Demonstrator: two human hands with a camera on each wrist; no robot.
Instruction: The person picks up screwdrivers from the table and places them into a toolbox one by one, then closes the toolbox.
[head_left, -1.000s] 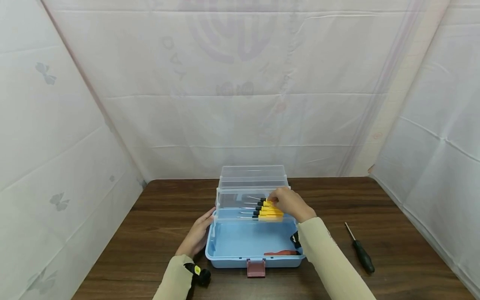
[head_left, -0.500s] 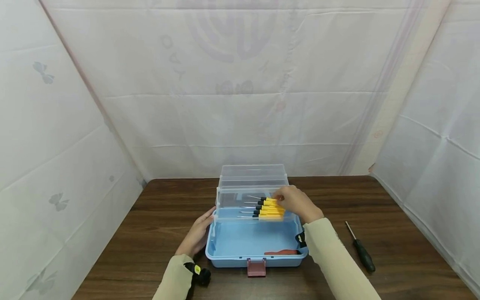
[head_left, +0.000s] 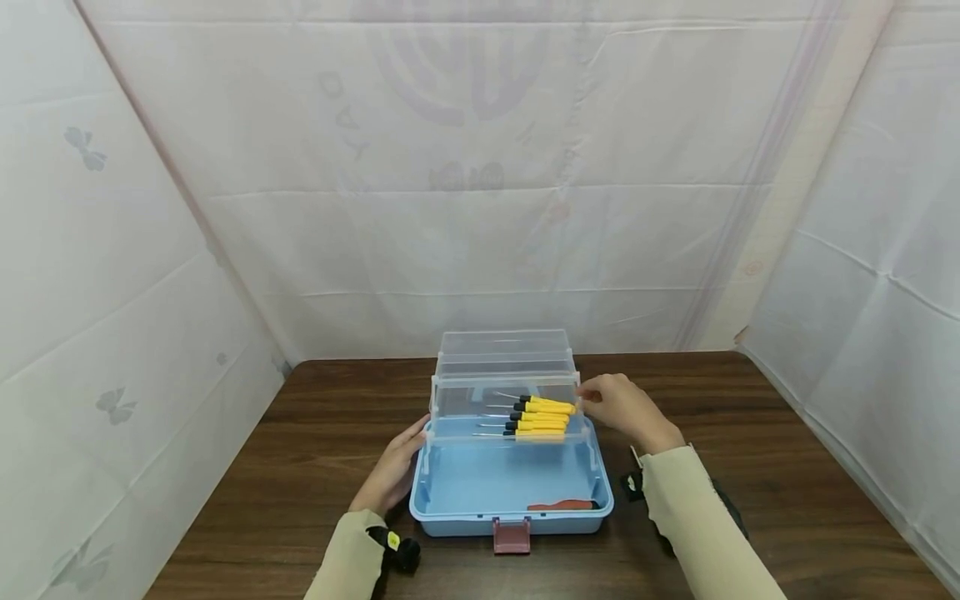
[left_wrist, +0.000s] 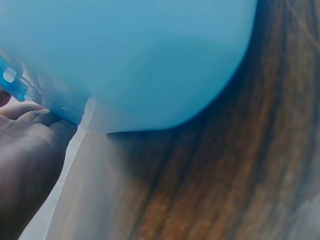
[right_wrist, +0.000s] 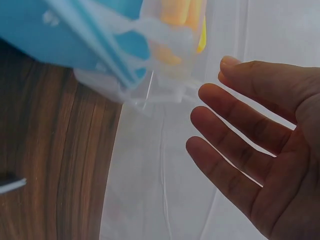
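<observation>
A light blue toolbox (head_left: 502, 479) stands with its clear lid (head_left: 506, 343) raised at the back. Yellow-handled screwdrivers (head_left: 542, 417), several of them, lie side by side in the raised clear tray (head_left: 459, 400), shafts pointing left. My left hand (head_left: 392, 471) rests against the box's left side, its fingers extended at the rim; in the left wrist view part of that hand (left_wrist: 30, 140) shows beside the blue wall. Off the tray's right end is my right hand (head_left: 626, 406), holding nothing; the right wrist view shows its fingers (right_wrist: 225, 120) spread apart, close to the tray end.
Inside the box, a red-handled tool (head_left: 562, 505) lies along the front wall. A dark-handled screwdriver (head_left: 729, 507) on the brown wooden table (head_left: 337, 417) is mostly hidden by the right sleeve (head_left: 705, 521). A maroon latch (head_left: 512, 536) hangs down in front. White sheeting (head_left: 480, 250) surrounds the table.
My right hand has let go of the topmost yellow screwdriver and moved right, away from the tray. That screwdriver's handle shows fully now. The left hand and box have stayed put.
</observation>
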